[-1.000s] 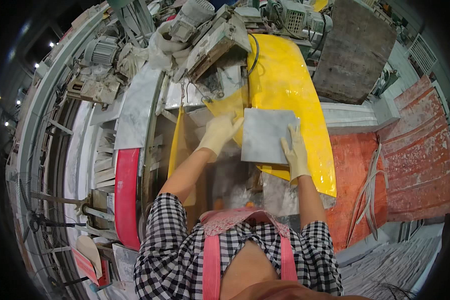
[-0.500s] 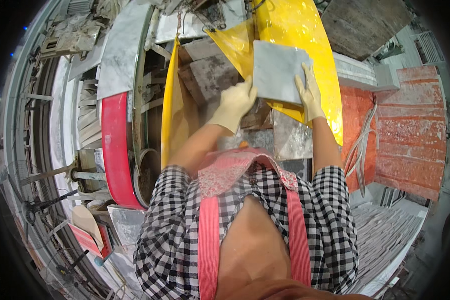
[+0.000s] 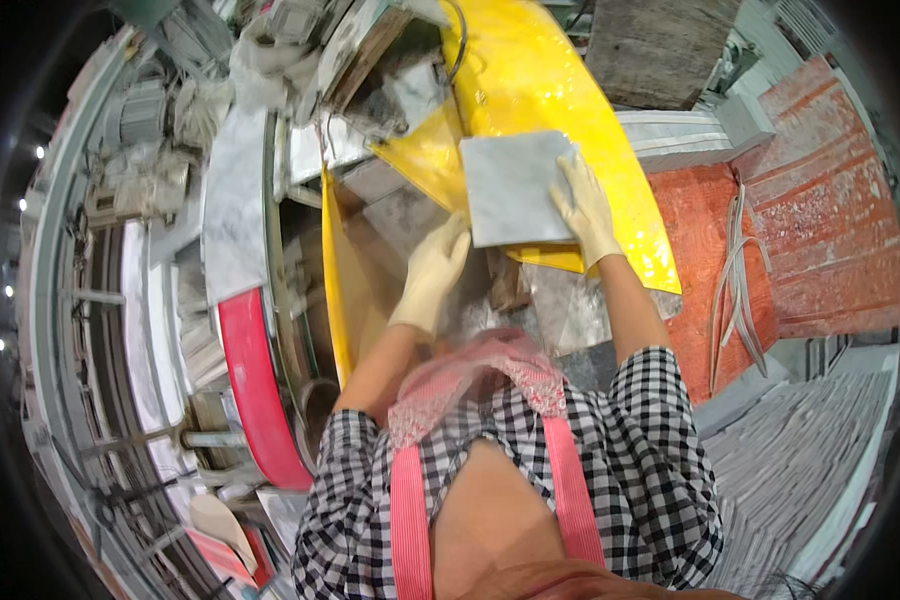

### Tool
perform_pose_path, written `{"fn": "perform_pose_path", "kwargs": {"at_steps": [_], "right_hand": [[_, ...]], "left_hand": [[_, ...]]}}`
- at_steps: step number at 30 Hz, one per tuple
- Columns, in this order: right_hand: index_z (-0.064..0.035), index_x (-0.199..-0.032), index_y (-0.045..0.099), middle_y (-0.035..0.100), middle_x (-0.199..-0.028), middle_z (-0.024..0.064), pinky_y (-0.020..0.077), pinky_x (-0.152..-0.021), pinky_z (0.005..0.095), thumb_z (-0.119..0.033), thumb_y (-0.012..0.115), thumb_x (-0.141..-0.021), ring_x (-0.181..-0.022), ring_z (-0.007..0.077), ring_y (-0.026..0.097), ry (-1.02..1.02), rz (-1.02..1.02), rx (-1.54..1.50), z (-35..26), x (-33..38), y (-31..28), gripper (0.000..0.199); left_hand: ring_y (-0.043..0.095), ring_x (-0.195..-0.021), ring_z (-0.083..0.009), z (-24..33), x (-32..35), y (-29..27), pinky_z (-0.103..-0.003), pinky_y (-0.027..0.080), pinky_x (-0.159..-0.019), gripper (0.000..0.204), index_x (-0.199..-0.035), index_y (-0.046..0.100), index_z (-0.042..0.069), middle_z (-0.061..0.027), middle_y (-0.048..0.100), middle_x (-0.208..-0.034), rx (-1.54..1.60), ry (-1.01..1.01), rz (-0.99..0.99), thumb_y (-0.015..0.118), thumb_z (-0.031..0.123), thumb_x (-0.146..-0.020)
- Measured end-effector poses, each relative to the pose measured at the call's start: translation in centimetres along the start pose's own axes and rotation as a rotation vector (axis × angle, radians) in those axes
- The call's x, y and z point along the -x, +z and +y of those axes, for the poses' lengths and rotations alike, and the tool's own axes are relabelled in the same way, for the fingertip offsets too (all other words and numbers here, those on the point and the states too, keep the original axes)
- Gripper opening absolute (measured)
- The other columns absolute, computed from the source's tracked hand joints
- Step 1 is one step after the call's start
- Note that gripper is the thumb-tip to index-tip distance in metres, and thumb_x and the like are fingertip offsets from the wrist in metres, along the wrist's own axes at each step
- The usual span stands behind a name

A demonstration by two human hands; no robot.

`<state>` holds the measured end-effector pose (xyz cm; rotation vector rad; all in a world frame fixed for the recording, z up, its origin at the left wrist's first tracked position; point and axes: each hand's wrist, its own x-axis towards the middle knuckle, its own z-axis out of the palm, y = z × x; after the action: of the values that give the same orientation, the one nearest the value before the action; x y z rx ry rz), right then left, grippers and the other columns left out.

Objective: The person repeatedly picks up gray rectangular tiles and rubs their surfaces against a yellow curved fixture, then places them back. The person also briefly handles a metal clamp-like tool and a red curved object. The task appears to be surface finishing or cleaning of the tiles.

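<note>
A square grey marble-like stone tile [image 3: 518, 190] lies over yellow sheeting in front of me. My right hand [image 3: 588, 215], in a pale glove, rests on the tile's right side with fingers stretched and apart. At the tile's lower left edge is my gloved left hand [image 3: 435, 270]; its fingers are bent together against that edge, partly hidden. Bright yellow sheeting [image 3: 610, 170] spreads beneath and to the right of the tile. Another yellow sheet [image 3: 334, 270] hangs upright left of my left forearm.
A red curved panel [image 3: 260, 390] and a pale stone slab [image 3: 235, 210] stand to the left. On the right are orange sheeting [image 3: 705, 240], a bundle of pale straps [image 3: 738, 290] and stacked thin grey slabs [image 3: 810, 450]. A worn board [image 3: 660, 50] is at the far right.
The view has shifted, so the surroundings sit lower and the tile appears further left. Both hands stay at the tile; the left hand's thumb no longer points up along its edge.
</note>
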<state>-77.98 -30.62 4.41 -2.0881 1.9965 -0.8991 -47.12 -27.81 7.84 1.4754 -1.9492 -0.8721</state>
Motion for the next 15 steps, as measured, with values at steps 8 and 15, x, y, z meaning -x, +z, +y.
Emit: {"fn": "perform_pose_path", "kwargs": {"at_steps": [8,15], "right_hand": [[-0.0032,-0.158,0.032,0.033,-0.162,0.0244,0.0316,-0.119,0.0513,-0.049,0.062,-0.094,-0.142,0.0423,0.041,0.189,-0.033,-0.002,-1.1,0.4,0.3,0.084],[-0.0049,-0.158,0.034,0.034,-0.161,0.0260,0.0330,-0.120,0.0478,-0.049,0.060,-0.096,-0.142,0.0446,0.041,0.178,-0.033,0.052,-0.8,0.3,-0.4,0.081]], "left_hand": [[0.062,-0.121,-0.0386,0.6,-2.2,1.9,-0.046,0.049,-0.103,0.058,-0.151,0.050,0.011,-0.0210,0.065,-0.131,-0.086,0.101,0.136,0.063,0.030,-0.097],[0.060,-0.123,-0.0453,4.7,-3.2,4.2,-0.049,0.048,-0.105,0.062,-0.150,0.047,0.007,-0.0314,0.044,-0.153,-0.371,0.091,0.060,0.064,0.032,-0.096]]}}
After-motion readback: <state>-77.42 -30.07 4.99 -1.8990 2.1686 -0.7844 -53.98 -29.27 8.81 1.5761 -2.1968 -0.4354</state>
